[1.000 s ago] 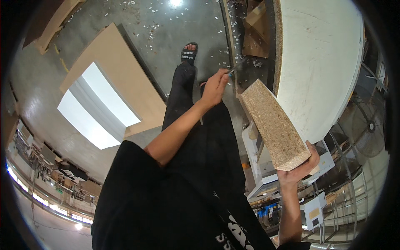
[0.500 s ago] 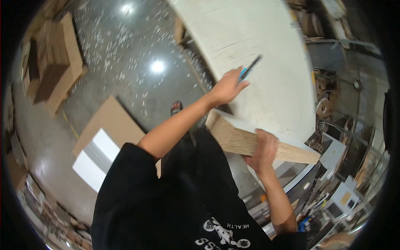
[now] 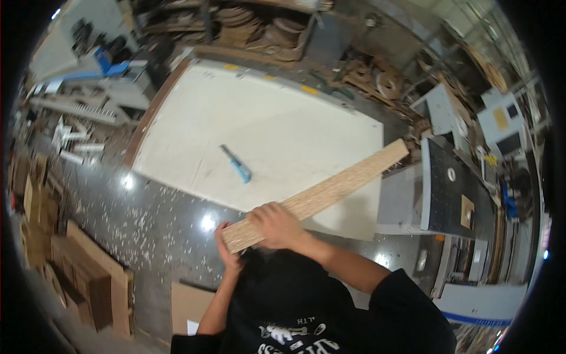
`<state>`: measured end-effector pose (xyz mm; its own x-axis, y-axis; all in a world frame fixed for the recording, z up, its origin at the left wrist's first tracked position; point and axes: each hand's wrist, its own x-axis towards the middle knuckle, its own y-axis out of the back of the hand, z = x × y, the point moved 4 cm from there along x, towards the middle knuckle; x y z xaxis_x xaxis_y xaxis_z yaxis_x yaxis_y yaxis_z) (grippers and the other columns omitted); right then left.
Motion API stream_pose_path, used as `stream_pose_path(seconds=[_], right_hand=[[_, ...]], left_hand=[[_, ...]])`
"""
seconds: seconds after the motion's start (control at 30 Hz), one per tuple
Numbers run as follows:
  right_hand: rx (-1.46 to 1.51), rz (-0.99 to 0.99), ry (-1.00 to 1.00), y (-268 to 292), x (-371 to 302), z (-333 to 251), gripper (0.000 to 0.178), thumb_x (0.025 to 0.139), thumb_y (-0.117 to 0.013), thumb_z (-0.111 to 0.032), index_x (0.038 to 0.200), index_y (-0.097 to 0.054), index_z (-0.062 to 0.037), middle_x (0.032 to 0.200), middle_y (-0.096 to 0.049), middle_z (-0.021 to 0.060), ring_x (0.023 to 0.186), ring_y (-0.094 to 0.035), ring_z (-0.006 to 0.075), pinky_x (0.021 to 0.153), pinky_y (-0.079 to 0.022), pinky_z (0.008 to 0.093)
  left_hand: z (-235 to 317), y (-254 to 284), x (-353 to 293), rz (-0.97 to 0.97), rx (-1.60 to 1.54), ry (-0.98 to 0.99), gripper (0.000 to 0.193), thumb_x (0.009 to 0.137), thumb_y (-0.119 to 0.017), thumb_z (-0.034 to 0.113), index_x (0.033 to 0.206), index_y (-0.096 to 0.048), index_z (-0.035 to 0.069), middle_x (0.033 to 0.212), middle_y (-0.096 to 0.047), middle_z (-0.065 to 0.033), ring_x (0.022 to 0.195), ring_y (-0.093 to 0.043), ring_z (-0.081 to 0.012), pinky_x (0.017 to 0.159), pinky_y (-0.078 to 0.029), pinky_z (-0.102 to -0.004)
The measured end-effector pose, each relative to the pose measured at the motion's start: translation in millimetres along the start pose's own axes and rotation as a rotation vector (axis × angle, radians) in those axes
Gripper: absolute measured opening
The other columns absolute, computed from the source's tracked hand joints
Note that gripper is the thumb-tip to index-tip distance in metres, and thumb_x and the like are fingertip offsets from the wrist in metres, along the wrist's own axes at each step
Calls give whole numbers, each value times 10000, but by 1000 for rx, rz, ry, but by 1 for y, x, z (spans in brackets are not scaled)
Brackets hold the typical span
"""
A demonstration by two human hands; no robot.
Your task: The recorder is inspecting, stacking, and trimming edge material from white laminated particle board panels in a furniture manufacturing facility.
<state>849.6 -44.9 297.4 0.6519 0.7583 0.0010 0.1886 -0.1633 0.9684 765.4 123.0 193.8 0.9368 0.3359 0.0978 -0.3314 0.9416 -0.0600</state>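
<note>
Seen from above, a person in a black T-shirt holds a long, wood-coloured board (image 3: 348, 182) in both hands at its near end. The left hand (image 3: 229, 252) is closed around the board's left corner, and the right hand (image 3: 277, 225) is wrapped over its upper face just beside it, fingers curled. The board slants away to the right over a white desk (image 3: 177, 118); whether it rests on the surface cannot be told. A blue-handled tool (image 3: 237, 166) lies on the desk, left of the board and apart from both hands. Pale scraps dot the grey floor (image 3: 153, 203).
</note>
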Motion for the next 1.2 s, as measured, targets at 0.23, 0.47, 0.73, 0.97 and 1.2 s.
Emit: stream_pose_path(seconds=[0.23,0.47,0.73,0.97,1.2], right_hand=[[263,422,-5,48,-58,49,721,799,-840,-532,1326,-682,-66,1331,-667,144,1260,-612,361,1058,-474,497],[468,1618,-1126,43,-409,455,530,1156,-365,-427,1214,-652,15,1184,-674,130,1130,-612,269,1024,-458,407],[1522,1017,-644,-5,-361,607,695,1131,-257,-496,1592,-438,-8,1577,-531,197,1525,-436,319,1302,-261,521],[1456,611,-727,-89,-287,589,615,1101,-362,-427,1553,-503,-33,1543,-574,137,1465,-496,301,1280,-291,516],[1578,254,-790,-102,-201,547,631,1077,-405,-460,1526,-530,-36,1511,-598,132,1425,-523,304,1252,-322,499]], left_hand=[[-39,-2,-2,278,-53,-150,1178,799,-469,1005,1264,-584,-71,1213,-625,-183,1090,-639,-299,968,-535,-461],[-60,8,2,347,-58,-217,1209,830,-321,1018,1142,-624,-109,1132,-637,-209,1045,-645,-316,913,-557,-465],[-57,21,-18,509,-477,-173,1445,581,-506,1115,1420,-494,-61,1286,-594,-210,1177,-605,-366,1084,-463,-554],[-48,-6,-12,418,-165,-26,1586,502,-357,1168,1511,-468,-50,1360,-612,-221,1309,-576,-355,1152,-419,-515],[-134,15,-35,457,65,-68,1329,755,-391,1052,1485,-514,-52,1445,-614,-148,1306,-597,-227,1099,-488,-402]])
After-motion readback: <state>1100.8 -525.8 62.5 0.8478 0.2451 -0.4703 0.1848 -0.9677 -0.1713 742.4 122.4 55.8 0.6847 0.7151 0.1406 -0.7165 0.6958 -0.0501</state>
